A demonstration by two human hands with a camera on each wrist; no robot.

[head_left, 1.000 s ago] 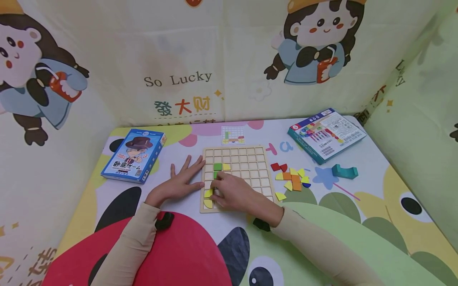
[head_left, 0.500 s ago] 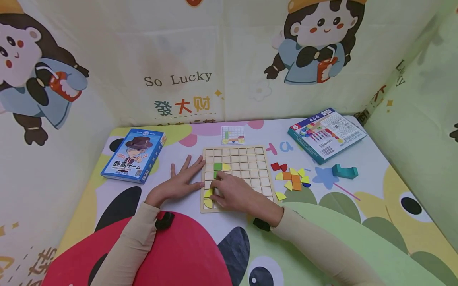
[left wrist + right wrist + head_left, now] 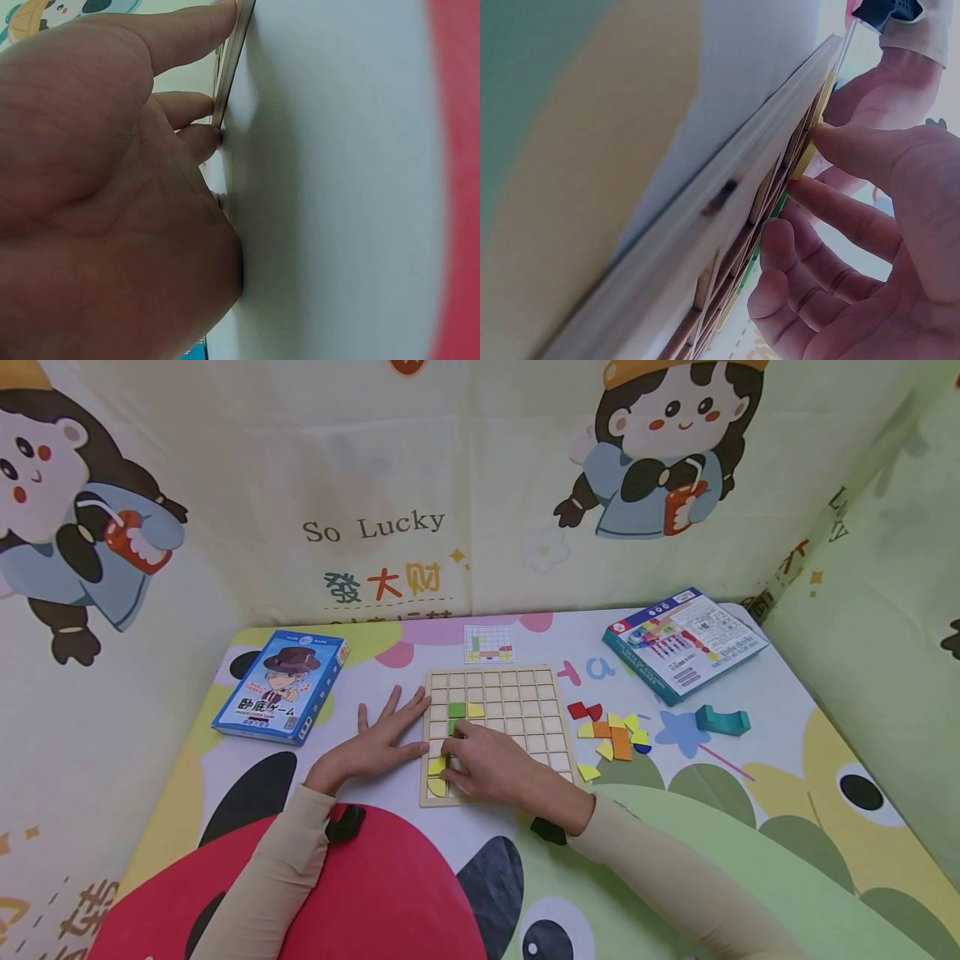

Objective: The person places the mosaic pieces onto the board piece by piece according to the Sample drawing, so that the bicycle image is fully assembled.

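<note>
A wooden grid board [image 3: 525, 693] lies mid-table, with several green and yellow flat pieces set in its left part. My left hand [image 3: 378, 743] rests beside the board with fingers spread; in the left wrist view its thumb and fingertips touch the board's edge [image 3: 234, 64]. Over the lower left cells, my right hand [image 3: 491, 764] pinches a yellow piece [image 3: 807, 159] between thumb and index finger, as the right wrist view shows. A green square [image 3: 457, 710] and a yellow quarter-round [image 3: 475, 709] sit above that hand. Some cells are hidden under it.
A patterned card [image 3: 488, 644] lies behind the board. Loose orange, yellow, red and blue pieces [image 3: 621, 743] are scattered to its right, near a teal curved block [image 3: 722, 720]. A blue game box [image 3: 281, 687] stands at left, another box [image 3: 686, 643] at right.
</note>
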